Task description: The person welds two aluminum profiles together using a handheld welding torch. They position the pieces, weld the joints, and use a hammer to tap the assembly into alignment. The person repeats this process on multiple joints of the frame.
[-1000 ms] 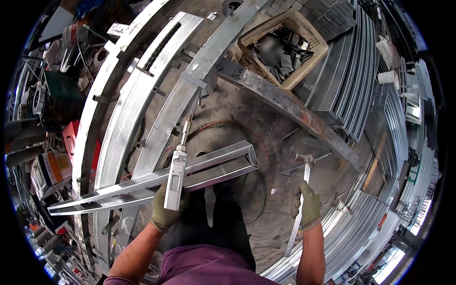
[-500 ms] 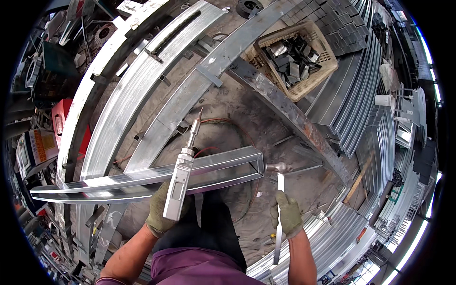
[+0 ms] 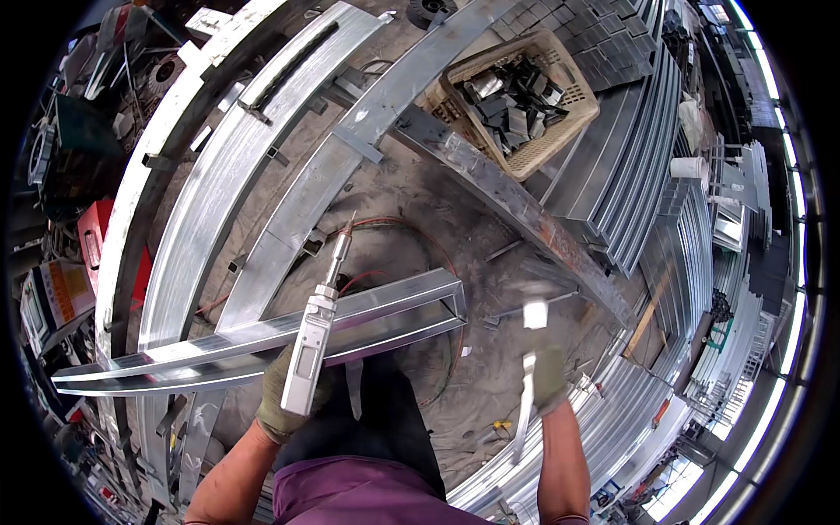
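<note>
In front of me lies a long, shiny rectangular metal frame (image 3: 398,302), running from far left to just right of centre. My left hand (image 3: 278,407), in an olive glove, is closed round a grey welding gun (image 3: 308,350). The gun's slim tip points up and away over the frame; its body hides most of my fingers. At the right, my gloved right hand (image 3: 550,381) grips a hammer (image 3: 527,385) by its pale handle. Motion smears the hammer head and the hand. The hammer is apart from the frame's right end.
Long metal beams (image 3: 289,219) stand to the left and ahead. A beige plastic crate (image 3: 577,114) of dark metal offcuts sits beyond a rusty beam (image 3: 525,219). Stacked metal profiles (image 3: 647,175) line the right. A red hose (image 3: 442,249) curls on the floor.
The hammer and my right hand have moved away from the frame's right end, to the right. My left hand keeps hold of the gun. The whole view has shifted slightly.
</note>
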Action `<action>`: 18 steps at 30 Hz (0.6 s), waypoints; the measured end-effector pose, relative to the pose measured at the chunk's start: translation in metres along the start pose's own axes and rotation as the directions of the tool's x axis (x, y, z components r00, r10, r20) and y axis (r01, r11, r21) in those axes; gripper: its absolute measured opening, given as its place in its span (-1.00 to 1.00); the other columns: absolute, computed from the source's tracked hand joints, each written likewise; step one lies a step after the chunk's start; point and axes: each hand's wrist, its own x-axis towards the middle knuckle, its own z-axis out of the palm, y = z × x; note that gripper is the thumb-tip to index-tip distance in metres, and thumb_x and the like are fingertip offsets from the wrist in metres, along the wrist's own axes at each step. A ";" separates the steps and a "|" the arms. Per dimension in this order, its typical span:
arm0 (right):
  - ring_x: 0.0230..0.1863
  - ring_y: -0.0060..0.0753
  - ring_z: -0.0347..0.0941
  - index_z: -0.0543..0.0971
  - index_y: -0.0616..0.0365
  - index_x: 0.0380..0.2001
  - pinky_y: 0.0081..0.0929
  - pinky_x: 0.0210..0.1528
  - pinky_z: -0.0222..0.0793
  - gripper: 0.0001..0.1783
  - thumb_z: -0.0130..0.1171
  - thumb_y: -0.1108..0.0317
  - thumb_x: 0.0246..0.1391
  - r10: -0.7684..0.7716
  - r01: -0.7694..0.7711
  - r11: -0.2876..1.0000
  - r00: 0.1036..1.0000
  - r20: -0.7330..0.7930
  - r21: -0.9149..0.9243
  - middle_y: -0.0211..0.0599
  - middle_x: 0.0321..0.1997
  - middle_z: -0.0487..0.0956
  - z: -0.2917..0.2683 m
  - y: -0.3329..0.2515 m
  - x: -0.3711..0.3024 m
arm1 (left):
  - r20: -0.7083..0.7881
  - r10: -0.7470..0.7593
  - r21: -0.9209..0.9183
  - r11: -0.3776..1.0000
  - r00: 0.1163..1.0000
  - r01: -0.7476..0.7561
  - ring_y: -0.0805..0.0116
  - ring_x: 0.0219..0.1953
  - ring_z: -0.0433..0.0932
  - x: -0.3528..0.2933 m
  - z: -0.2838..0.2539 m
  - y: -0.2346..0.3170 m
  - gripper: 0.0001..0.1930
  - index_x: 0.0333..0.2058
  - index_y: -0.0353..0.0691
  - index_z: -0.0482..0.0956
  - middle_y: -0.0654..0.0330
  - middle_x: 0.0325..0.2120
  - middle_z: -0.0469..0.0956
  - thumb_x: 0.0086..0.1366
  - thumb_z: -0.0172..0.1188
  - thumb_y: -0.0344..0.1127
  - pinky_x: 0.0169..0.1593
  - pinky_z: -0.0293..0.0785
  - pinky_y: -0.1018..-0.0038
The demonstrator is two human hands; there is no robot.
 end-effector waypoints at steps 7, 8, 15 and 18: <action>-0.76 -0.48 0.36 0.60 0.18 -0.26 -0.40 -0.72 0.29 -0.43 0.17 -0.17 0.57 0.285 -0.293 0.916 0.956 0.071 0.275 -0.41 -0.64 0.47 0.013 -0.020 -0.013 | 0.112 -0.043 -0.009 0.999 0.993 0.044 -0.13 0.03 0.70 0.008 -0.017 0.019 -0.45 0.22 -0.29 0.60 -0.08 0.00 0.69 0.30 0.48 -0.25 0.15 0.64 0.17; -0.77 -0.46 0.37 0.59 0.19 -0.25 -0.40 -0.73 0.27 -0.43 0.19 -0.16 0.56 0.297 -0.290 0.902 0.954 0.028 0.318 -0.39 -0.65 0.47 0.014 -0.019 -0.017 | 0.124 -0.037 -0.068 0.997 0.992 0.045 -0.12 0.07 0.70 0.006 -0.021 0.019 -0.41 0.25 -0.30 0.56 -0.10 0.04 0.69 0.30 0.48 -0.24 0.19 0.63 0.18; -0.79 -0.44 0.37 0.60 0.21 -0.22 -0.40 -0.73 0.28 -0.43 0.20 -0.17 0.55 0.330 -0.316 0.859 0.943 0.037 0.402 -0.38 -0.65 0.47 0.023 0.016 -0.049 | 0.292 0.008 -0.125 0.992 0.957 0.030 -0.13 0.30 0.63 -0.005 -0.048 0.016 -0.24 0.48 -0.36 0.35 -0.18 0.25 0.61 0.40 0.40 -0.23 0.37 0.50 0.15; -0.79 -0.44 0.37 0.60 0.22 -0.22 -0.40 -0.73 0.28 -0.43 0.20 -0.16 0.55 0.338 -0.337 0.816 0.937 0.085 0.470 -0.37 -0.66 0.47 0.038 0.029 -0.064 | 0.461 -0.043 -0.197 0.969 0.886 0.150 -0.17 0.42 0.55 -0.021 -0.061 0.017 -0.17 0.57 -0.42 0.23 -0.23 0.38 0.52 0.44 0.35 -0.23 0.48 0.42 0.14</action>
